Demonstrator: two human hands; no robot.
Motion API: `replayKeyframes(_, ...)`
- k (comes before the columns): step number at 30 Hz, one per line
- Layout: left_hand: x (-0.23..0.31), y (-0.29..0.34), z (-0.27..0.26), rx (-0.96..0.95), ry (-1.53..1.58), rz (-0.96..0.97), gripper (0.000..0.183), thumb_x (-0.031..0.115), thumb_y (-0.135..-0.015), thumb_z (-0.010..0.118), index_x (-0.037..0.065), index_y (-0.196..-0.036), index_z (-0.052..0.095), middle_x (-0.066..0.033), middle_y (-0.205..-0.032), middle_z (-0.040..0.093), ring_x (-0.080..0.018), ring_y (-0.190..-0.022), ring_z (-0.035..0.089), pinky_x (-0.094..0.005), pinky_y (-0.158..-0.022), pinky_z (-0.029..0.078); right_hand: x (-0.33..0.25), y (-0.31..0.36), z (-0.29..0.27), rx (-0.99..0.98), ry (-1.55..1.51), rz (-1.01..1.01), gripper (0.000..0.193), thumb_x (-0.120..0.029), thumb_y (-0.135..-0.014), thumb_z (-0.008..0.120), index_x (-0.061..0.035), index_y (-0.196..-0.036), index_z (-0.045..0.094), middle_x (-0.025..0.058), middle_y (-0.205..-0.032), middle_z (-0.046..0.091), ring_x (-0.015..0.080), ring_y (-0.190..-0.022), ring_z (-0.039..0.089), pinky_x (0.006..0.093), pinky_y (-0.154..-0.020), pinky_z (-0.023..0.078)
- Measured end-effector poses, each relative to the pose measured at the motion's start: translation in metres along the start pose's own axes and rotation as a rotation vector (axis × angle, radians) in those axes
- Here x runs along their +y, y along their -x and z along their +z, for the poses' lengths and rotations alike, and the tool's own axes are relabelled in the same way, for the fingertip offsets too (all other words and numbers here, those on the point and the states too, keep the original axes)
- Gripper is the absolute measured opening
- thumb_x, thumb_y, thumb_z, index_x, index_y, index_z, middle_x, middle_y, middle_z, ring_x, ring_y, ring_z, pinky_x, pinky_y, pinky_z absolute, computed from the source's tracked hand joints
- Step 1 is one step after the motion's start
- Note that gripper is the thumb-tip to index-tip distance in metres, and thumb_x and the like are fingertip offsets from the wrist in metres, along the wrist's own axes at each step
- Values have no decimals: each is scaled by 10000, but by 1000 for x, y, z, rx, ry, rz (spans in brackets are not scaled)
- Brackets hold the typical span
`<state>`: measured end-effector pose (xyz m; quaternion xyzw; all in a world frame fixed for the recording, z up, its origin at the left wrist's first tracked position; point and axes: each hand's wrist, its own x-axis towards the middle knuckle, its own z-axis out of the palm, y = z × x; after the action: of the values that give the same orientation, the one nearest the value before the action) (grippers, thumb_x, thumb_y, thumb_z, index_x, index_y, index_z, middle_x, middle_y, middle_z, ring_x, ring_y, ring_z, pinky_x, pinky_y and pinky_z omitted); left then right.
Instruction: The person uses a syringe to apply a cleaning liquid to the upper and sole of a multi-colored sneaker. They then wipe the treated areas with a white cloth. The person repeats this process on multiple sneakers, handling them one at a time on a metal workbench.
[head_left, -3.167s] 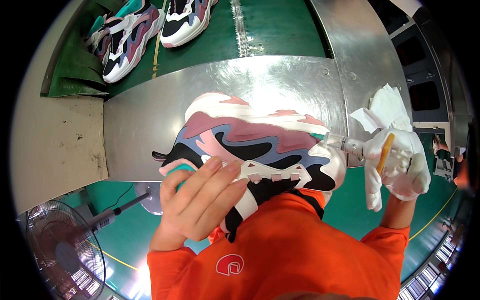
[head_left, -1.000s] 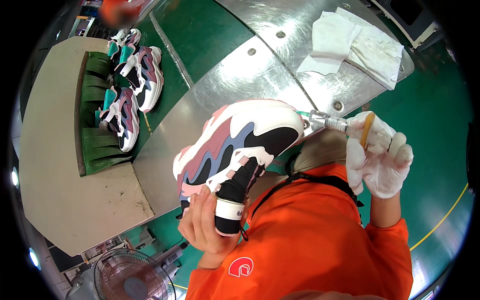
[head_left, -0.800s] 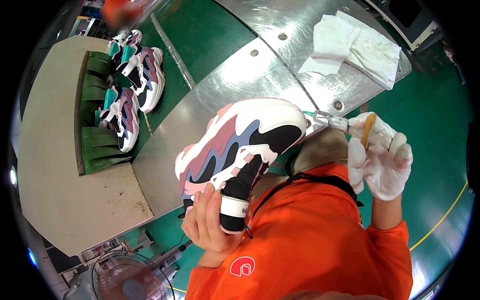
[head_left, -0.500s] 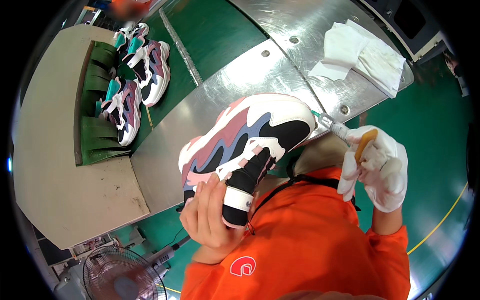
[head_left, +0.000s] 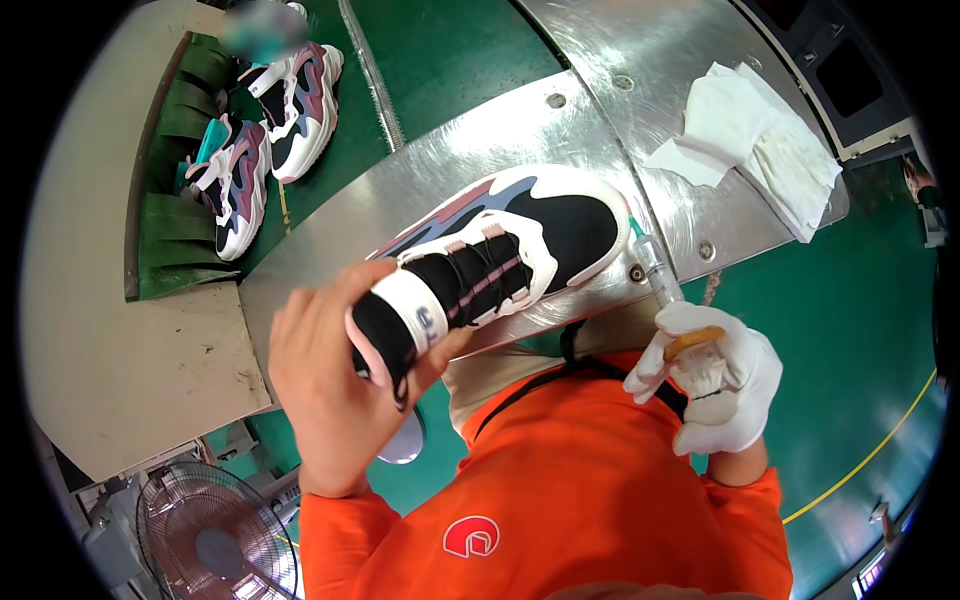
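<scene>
A black, white, pink and blue sneaker (head_left: 580, 232) lies over the metal table's edge, laces facing up and toe to the right. My bare left hand (head_left: 335, 370) grips it by the ankle collar, thumb and fingers on either side of the opening. In my white-gloved right hand (head_left: 712, 378) is a clear syringe (head_left: 656, 268) with a green tip, pointing up at the sneaker's toe. That tip is at the white sole edge; whether it touches cannot be told. An orange-brown cover (head_left: 693, 343) sits on one gloved finger.
White cloths (head_left: 765, 130) lie on the metal table (head_left: 480, 140) at the far right. More sneakers (head_left: 240, 190) stand on the green belt (head_left: 450, 60) at the left, beside green strip flaps (head_left: 190, 265). A caged fan (head_left: 215, 540) stands at the lower left.
The sneaker has rolled from its side showing to its laces facing up. My left hand has shifted left around the collar. My right hand and syringe moved slightly down and left; the view shifted too.
</scene>
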<state>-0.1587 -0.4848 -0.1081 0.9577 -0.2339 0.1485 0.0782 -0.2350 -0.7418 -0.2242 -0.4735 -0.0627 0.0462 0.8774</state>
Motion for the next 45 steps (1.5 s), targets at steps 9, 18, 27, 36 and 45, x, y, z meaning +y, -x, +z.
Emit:
replayKeyframes(9, -27, -41, 5, -172, 311, -164, 468, 258, -583, 883, 24, -932, 676, -73, -758, 623, -199, -669, 585, -302, -612, 461, 33, -12, -15, -165, 194, -221, 844, 71, -483, 845, 174, -1225, 457, 231, -922, 595, 295, -844, 641, 373, -762, 571)
replayKeyframes(18, -48, -80, -7, -447, 544, -432, 418, 193, -629, 854, -16, -939, 669, -34, -773, 681, -86, -683, 611, -230, -637, 486, 42, -22, -15, -141, 275, -427, 635, -94, -484, 922, 118, -978, 582, 239, -1056, 593, 259, -796, 647, 319, -650, 578)
replayKeyframes(27, -58, -89, -6, -478, 531, -478, 371, 212, -619, 841, -18, -863, 681, -35, -732, 666, -88, -647, 591, -234, -601, 469, 36, -21, -15, -137, 246, -270, 823, -75, -503, 913, 150, -1187, 513, 248, -985, 626, 259, -813, 652, 332, -672, 572)
replayKeyframes(36, -5, -12, 0, -78, -19, 19, 574, 346, -602, 876, 34, -1018, 635, -95, -921, 668, -262, -790, 599, -340, -722, 462, 30, -10, -33, 231, -108, -257, 573, -12, -412, 804, 35, -928, 561, 207, -987, 578, 296, -893, 579, 428, -877, 497)
replayKeyframes(45, 16, 48, 11, 25, -241, 197, 679, 364, -665, 854, 10, -1166, 563, -124, -1092, 667, -287, -884, 621, -357, -796, 455, 31, -22, -55, 261, 276, -395, 863, 21, -570, 786, 31, -1320, 358, 134, -1116, 565, 228, -1015, 585, 359, -909, 476)
